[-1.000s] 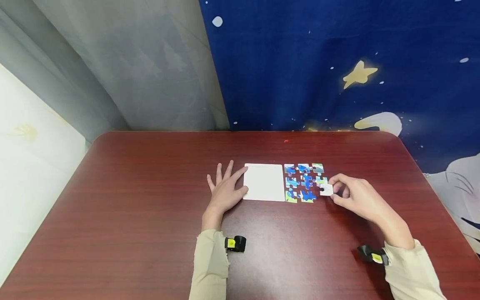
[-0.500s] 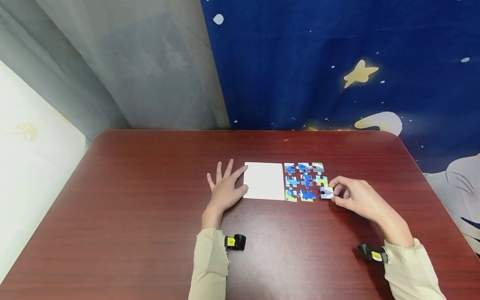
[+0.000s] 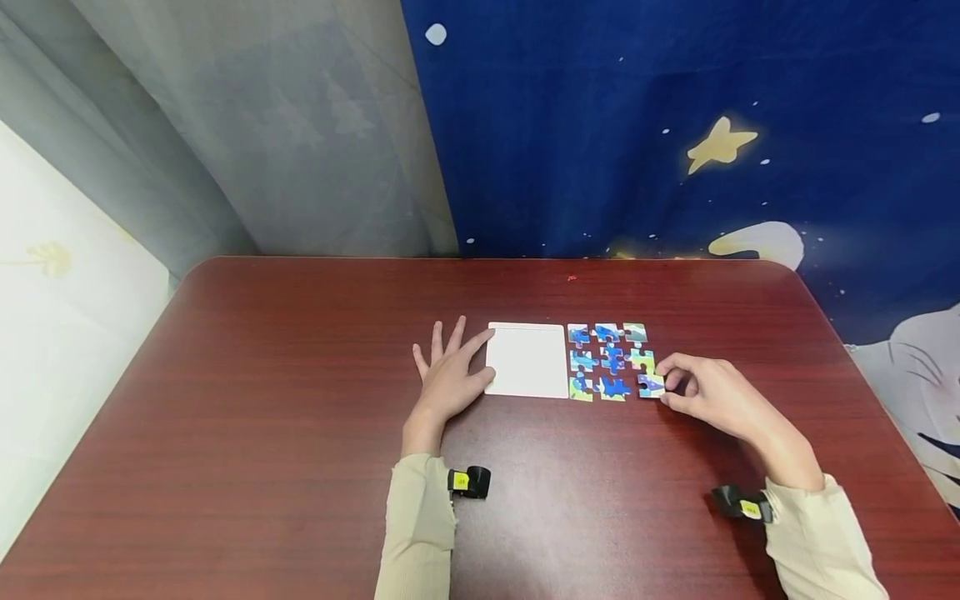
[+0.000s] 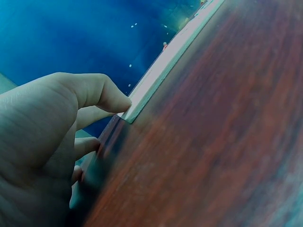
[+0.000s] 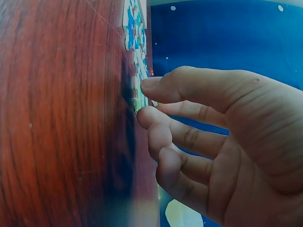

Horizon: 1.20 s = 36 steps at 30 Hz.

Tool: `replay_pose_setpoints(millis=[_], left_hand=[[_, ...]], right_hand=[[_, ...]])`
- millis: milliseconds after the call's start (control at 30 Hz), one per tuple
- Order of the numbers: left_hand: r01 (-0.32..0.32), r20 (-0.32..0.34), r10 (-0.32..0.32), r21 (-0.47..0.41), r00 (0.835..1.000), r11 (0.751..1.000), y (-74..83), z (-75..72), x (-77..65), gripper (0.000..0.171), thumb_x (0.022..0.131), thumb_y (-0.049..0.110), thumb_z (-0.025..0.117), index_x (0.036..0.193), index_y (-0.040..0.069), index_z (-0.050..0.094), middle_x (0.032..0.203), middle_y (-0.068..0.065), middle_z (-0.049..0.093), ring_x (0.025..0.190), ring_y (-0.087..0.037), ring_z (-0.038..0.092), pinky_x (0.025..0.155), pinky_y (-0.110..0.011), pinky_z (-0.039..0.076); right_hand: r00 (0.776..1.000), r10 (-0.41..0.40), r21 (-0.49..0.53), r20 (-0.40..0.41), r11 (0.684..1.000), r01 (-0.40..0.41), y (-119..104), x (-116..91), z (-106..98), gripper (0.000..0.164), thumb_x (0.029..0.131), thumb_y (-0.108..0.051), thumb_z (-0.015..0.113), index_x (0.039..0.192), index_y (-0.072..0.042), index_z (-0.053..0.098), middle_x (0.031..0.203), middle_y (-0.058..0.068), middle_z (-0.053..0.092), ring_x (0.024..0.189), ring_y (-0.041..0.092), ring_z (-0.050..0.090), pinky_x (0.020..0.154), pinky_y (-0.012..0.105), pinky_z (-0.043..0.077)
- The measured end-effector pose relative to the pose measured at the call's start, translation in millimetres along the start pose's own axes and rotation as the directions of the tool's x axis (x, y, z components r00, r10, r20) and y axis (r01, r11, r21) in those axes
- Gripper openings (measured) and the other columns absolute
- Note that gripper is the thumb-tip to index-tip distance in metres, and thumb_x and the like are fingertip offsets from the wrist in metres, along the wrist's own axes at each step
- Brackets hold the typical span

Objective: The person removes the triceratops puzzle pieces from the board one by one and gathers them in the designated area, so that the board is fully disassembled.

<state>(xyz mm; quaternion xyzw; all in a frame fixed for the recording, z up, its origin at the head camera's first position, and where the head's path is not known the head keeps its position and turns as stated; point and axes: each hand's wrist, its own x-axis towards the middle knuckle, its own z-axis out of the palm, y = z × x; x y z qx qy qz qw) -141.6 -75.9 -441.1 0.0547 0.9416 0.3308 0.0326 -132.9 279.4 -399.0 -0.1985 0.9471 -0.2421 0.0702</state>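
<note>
In the head view a white square board (image 3: 527,361) lies flat on the table. My left hand (image 3: 446,385) rests at its left edge with spread fingers; the thumb (image 4: 116,98) and index finger touch that edge. Beside the board's right side are several jigsaw puzzle pieces (image 3: 612,358) in blue and green, set in rows with small gaps. My right hand (image 3: 701,389) pinches the lower-right puzzle piece (image 3: 649,385) by its outer edge between thumb and fingers. That piece shows its printed side and sits just under a green piece (image 3: 642,360). The right wrist view shows the other fingers curled.
A dark red wooden table (image 3: 285,400) carries everything. Behind it hang a grey curtain (image 3: 300,125) and a blue curtain (image 3: 570,125) with stars. A tiny red scrap (image 3: 572,278) lies near the back edge. Each wrist wears a black camera (image 3: 471,482) on a strap.
The piece in my right hand looked white a second ago and now shows its blue and purple print; it lies slightly lower among the pieces. The left hand stays at the board.
</note>
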Motion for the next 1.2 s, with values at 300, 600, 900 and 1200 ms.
replay_pose_setpoints(millis=[300,600,900,1200], left_hand=[[0.002,-0.002,-0.003,-0.01,1.0,1.0,1.2,-0.4,-0.3,0.06,0.079,0.025,0.053,0.138,0.03,0.046,0.154,-0.005,0.017,0.14,-0.029,-0.006,0.1,-0.062,-0.013],[-0.008,0.013,0.008,-0.012,1.0,1.0,3.6,2.7,0.1,0.06,0.078,0.024,0.053,0.138,0.03,0.046,0.154,-0.005,0.018,0.14,-0.029,-0.006,0.1,-0.062,-0.013],[-0.011,0.032,0.015,-0.141,0.999,0.99,-4.1,-1.2,4.7,0.058,0.084,0.029,0.053,0.141,0.026,0.042,0.153,-0.005,0.02,0.14,-0.027,-0.006,0.1,-0.058,-0.016],[0.037,-0.003,-0.04,-0.294,0.999,0.955,-27.5,-10.0,3.8,0.048,0.095,0.032,0.044,0.141,0.02,0.042,0.151,-0.007,0.025,0.141,-0.022,-0.004,0.102,-0.051,-0.019]], right_hand=[[1.0,-0.004,0.017,0.017,1.0,0.004,1,-1,4,0.026,0.075,-0.008,0.074,0.099,-0.005,0.063,0.077,-0.006,0.058,0.056,0.005,0.048,0.057,0.025,0.041],[1.0,-0.007,-0.026,-0.01,1.0,0.006,4,-6,10,0.025,0.073,-0.009,0.076,0.094,-0.005,0.063,0.074,-0.005,0.053,0.058,0.007,0.046,0.057,0.027,0.04],[0.999,0.027,-0.016,-0.035,0.999,-0.027,3,-6,9,0.029,0.074,-0.011,0.076,0.098,-0.003,0.062,0.076,-0.003,0.054,0.06,0.01,0.046,0.057,0.027,0.041],[0.982,-0.024,-0.019,-0.188,1.0,0.02,-3,5,6,0.019,0.081,-0.015,0.072,0.095,-0.006,0.064,0.074,-0.004,0.055,0.06,0.011,0.047,0.056,0.027,0.041]])
